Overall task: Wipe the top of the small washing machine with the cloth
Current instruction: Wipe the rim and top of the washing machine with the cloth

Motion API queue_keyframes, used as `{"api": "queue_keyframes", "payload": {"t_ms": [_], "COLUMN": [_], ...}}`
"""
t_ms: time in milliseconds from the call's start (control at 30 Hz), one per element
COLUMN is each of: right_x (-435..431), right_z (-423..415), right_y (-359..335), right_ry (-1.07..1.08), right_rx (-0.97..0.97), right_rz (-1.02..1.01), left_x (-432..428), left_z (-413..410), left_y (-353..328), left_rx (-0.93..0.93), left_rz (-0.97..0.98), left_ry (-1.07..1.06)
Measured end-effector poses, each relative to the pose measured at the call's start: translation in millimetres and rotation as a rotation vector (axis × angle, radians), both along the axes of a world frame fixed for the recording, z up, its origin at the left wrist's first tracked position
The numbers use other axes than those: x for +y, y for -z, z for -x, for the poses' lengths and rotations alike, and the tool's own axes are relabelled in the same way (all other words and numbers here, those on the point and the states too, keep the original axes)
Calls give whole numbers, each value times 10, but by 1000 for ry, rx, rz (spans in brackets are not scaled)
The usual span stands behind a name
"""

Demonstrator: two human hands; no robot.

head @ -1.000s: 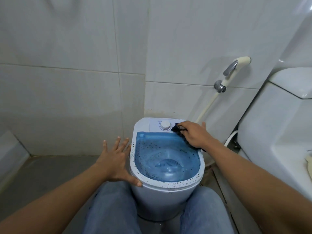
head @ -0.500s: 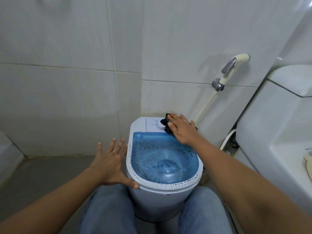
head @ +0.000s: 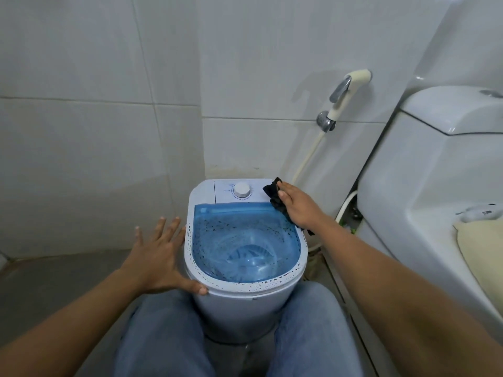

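Wiping the control panel: the right hand [head: 298, 206] presses a bunched black cloth [head: 275, 195] onto the rear right corner of the small washing machine [head: 239, 292], just right of the white dial [head: 242, 190]. Its grip is closed on the cloth, thumb over the top. The left hand [head: 160, 255] lies open and holds nothing, fingers spread, thumb resting on the front left rim to brace the machine. The machine stands on the floor between the person's knees, against the tiled wall [head: 95, 131], with a toilet [head: 435, 172] to its right and a spray hose [head: 344, 96] hanging behind. The translucent blue lid [head: 245, 240] and the white rim carry dark specks. To wipe well, keep the cloth flat under the fingers, work around the dial rather than over it, and hold the brace so that the light body does not shift; the speckled rim probably needs firmer passes. Most of the cloth is hidden beneath the palm. The panel markings are too small to read.
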State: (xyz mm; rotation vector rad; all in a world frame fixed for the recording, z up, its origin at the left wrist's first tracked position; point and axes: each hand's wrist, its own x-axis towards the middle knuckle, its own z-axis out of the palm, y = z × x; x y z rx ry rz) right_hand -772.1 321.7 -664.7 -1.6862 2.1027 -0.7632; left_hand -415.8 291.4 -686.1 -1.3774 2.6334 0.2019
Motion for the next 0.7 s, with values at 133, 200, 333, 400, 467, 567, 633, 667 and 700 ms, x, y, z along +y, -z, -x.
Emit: {"api": "queue_keyframes", "payload": {"t_ms": [133,200,333,400,467,567,633,667,700], "right_x": [129,157,201,204,194,128,83,66,56], "right_z": [43,69,107,107,100,74,-14,-68,-121], "right_y": [56,66,83,124,81,-23,-33,-8,10], "right_ry": [9,6,-20,27,109,230,308,314,295], "right_rx": [-47,-52,-77,-149,-250,-456,-381,-319,-245], "right_rz": [49,70,75,45,9,55,125,94,9], "left_x": [-2,6,19,22,22,30,34,31,30], "left_z": [2,-4,-5,-4,3,6,8,11,14], "left_y": [-2,-1,-6,-14,-27,-37,-41,-39,-40], "left_rx": [-2,-1,3,4,0,-14,-21,-22,-25], "left_rz": [-8,2,-9,-13,-14,-11,-11,-12,-11], "left_ry": [-1,-2,-4,-8,-11,-8,-5,-6,-9]}}
